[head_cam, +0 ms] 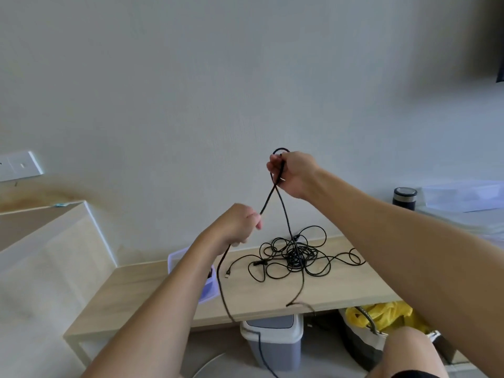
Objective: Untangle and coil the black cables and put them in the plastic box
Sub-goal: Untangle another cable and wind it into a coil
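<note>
Left hand and right hand round raised black cable; tangle below

Left forearm hides most of plastic box; cable exits below

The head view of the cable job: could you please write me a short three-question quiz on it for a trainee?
1. True or false: the left hand and the right hand both grip the same black cable, with the right hand higher.
2. Where does the tangle of cables lie? A on a chair; B on the wooden table; C on a shelf.
3. Fill the gap: seen from the person, the plastic box stands to the ___ of the tangle.
Key: 1 true; 2 B; 3 left.
</note>
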The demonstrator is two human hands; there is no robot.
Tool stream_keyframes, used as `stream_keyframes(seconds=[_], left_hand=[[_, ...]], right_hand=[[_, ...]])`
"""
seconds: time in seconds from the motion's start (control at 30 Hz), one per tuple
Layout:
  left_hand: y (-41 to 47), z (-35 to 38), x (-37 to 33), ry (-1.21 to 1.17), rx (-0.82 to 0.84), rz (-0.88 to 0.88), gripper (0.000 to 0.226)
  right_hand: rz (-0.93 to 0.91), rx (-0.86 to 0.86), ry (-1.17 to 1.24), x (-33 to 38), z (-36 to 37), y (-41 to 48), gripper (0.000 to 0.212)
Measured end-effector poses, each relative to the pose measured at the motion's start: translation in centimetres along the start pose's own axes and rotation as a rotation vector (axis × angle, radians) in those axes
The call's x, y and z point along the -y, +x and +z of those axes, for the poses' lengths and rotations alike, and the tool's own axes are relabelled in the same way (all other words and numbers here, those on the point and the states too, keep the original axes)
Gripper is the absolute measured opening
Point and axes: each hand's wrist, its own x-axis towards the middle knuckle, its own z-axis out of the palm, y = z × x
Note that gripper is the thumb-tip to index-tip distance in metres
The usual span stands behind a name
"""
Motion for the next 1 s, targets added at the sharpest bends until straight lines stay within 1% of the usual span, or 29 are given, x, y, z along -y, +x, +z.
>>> stream_keyframes(seconds=[0.03,0.07,0.1,0.17,0.2,0.23,0.3,0.33,0.37,0.43,0.47,0.5,0.53,0.6,0.63,0.67,0.7,0.77,0.8,0.87,0.9,0.93,1.0], left_hand=[[-0.2,-0.2,0.2,0.021,0.058,-0.032,0.029],[-0.4,-0.3,0.2,-0.028,0.095,-0.037,0.029],[-0.6,-0.4,-0.2,-0.145,0.112,-0.017,0.027],[-0.7,-0.3,-1.3,-0.5,0.109,0.056,0.017],[-0.6,-0.2,-1.9,-0.635,0.069,0.089,0.015],[-0.5,0.0,-2.5,-0.701,0.004,0.117,0.015],[-0.2,0.6,-2.6,-0.669,-0.117,0.154,0.018],[-0.1,0.7,-2.2,-0.609,-0.128,0.149,0.021],[-0.2,0.8,-1.5,-0.521,-0.086,0.125,0.024],[-0.7,0.8,-0.2,-0.345,0.084,0.05,0.028],[-0.9,0.8,0.1,-0.322,0.145,0.022,0.03],[-0.9,0.7,0.1,-0.365,0.158,0.011,0.031],[-0.9,0.8,-0.3,-0.465,0.131,0.024,0.029],[-0.8,1.1,-1.7,-0.692,0.038,0.098,0.02],[-0.5,1.2,-2.3,-0.745,-0.017,0.128,0.018],[-0.2,1.3,-2.7,-0.733,-0.075,0.143,0.019],[0.1,1.4,-2.6,-0.669,-0.135,0.142,0.022],[0.4,1.3,-1.1,-0.481,-0.218,0.077,0.027],[0.5,1.2,0.0,-0.382,-0.222,0.029,0.028],[0.4,1.1,1.4,-0.288,-0.159,-0.069,0.028],[0.3,1.1,1.4,-0.322,-0.114,-0.095,0.026],[0.2,1.1,1.1,-0.409,-0.066,-0.091,0.023],[0.0,1.0,-0.5,-0.656,0.058,-0.02,0.021]], right_hand=[[-0.008,-0.024,-0.003,-0.1,-0.1,0.0,0.029],[-0.012,-0.048,0.003,-0.4,0.0,0.0,0.029],[-0.014,-0.061,0.006,-0.6,0.1,0.0,0.028],[-0.008,-0.05,0.0,-1.1,0.7,0.0,0.028],[0.002,-0.03,-0.011,-1.3,0.9,-0.1,0.029],[0.015,-0.01,-0.013,-1.4,1.2,-0.2,0.03],[0.024,0.013,0.014,-1.2,1.2,-0.4,0.03],[0.018,0.006,0.032,-0.8,1.1,-0.5,0.029],[0.011,-0.014,0.044,-0.3,0.8,-0.4,0.028],[-0.012,-0.083,0.046,0.6,0.1,-0.2,0.026],[-0.019,-0.116,0.033,0.8,-0.2,-0.1,0.025],[-0.013,-0.134,0.009,0.7,-0.3,-0.1,0.022],[0.008,-0.137,-0.026,0.3,-0.3,-0.1,0.02],[0.091,-0.114,-0.105,-0.6,-0.1,-0.1,0.022],[0.141,-0.093,-0.147,-0.9,0.0,-0.3,0.023],[0.182,-0.076,-0.197,-0.9,0.1,-0.4,0.024],[0.206,-0.068,-0.249,-0.7,0.0,-0.5,0.023],[0.208,-0.084,-0.356,-0.4,-0.2,-0.4,0.022],[0.196,-0.098,-0.409,-0.4,-0.2,-0.3,0.023],[0.189,-0.102,-0.486,-1.0,-0.2,-0.2,0.025],[0.191,-0.094,-0.514,-1.5,0.1,-0.2,0.026],[0.198,-0.088,-0.529,-2.1,0.4,-0.2,0.028],[0.234,-0.067,-0.54,-3.1,0.8,-0.1,0.032]])
